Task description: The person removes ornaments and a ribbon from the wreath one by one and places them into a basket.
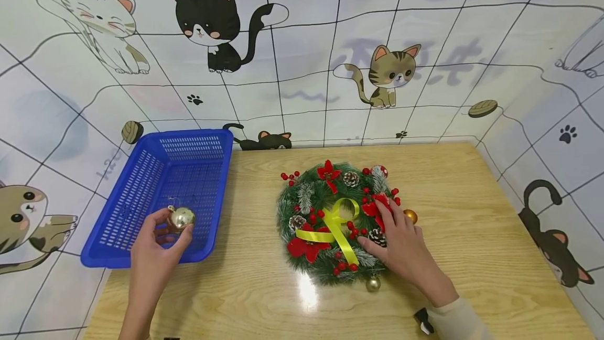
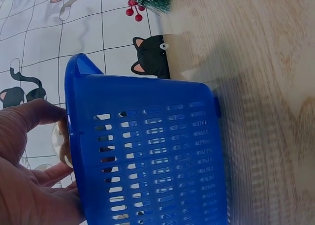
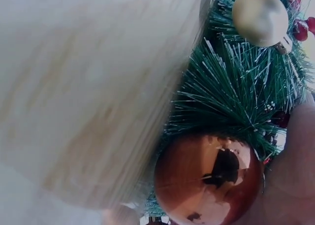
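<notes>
My left hand pinches a gold Christmas ball between thumb and fingers, over the near end of a blue plastic basket. In the left wrist view, the basket wall hides part of that ball. A green Christmas wreath with red flowers, pinecones, berries and a yellow ribbon bow lies on the table. My right hand rests on its right side, thumb and fingers spread beside a pinecone. A copper ball and a smaller gold ball hang at the wreath's edge.
The wooden table backs onto a wall covering printed with cats. More ball hooks or wires lie in the basket. A red ball with white dots sits at the wreath's far right edge. A small black item is beside the right sleeve.
</notes>
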A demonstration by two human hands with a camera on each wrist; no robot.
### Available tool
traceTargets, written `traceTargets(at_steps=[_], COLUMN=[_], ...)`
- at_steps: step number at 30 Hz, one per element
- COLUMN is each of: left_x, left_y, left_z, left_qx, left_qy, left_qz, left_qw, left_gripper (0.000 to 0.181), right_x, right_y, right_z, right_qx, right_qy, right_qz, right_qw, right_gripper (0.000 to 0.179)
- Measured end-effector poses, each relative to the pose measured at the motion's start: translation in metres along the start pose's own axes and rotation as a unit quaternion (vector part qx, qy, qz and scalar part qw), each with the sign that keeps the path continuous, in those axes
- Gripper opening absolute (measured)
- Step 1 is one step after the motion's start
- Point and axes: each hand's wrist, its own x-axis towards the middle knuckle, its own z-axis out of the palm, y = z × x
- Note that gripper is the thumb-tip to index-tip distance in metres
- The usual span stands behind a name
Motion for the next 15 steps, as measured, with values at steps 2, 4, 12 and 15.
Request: traceTargets(at_steps=[2, 4, 12, 15], left_x=[0.0005, 0.0005, 0.0022, 0.0035], left_y=[-0.0009, -0.002, -0.0041, -0.0035], left_z=[0.0001, 0.0002, 0.0, 0.0006], left_qx=[0.003, 0.006, 0.013, 0.021], left_qy=[-0.003, -0.002, 0.001, -0.003], left_qz=[-0.003, -0.004, 0.007, 0.012], left_qw=[1.0, 1.0, 0.9999, 0.9997], left_gripper=[0.063, 0.064, 0.061, 0.06], right_x=[-0.0008, -0.0012, -0.0028, -0.0033], right_y=[-0.0014, -0.0024, -0.0047, -0.0067], right_z=[0.0009, 0.0019, 0.0037, 0.0042], right_qx=[0.0, -0.002, -0.005, 0.0], right_qy=[0.0, 0.002, 0.016, 0.026], right_qz=[0.009, 0.013, 0.017, 0.019], right_qw=[1.0, 0.9999, 0.9997, 0.9995], right_gripper=[0.102, 0.103, 0.102, 0.102])
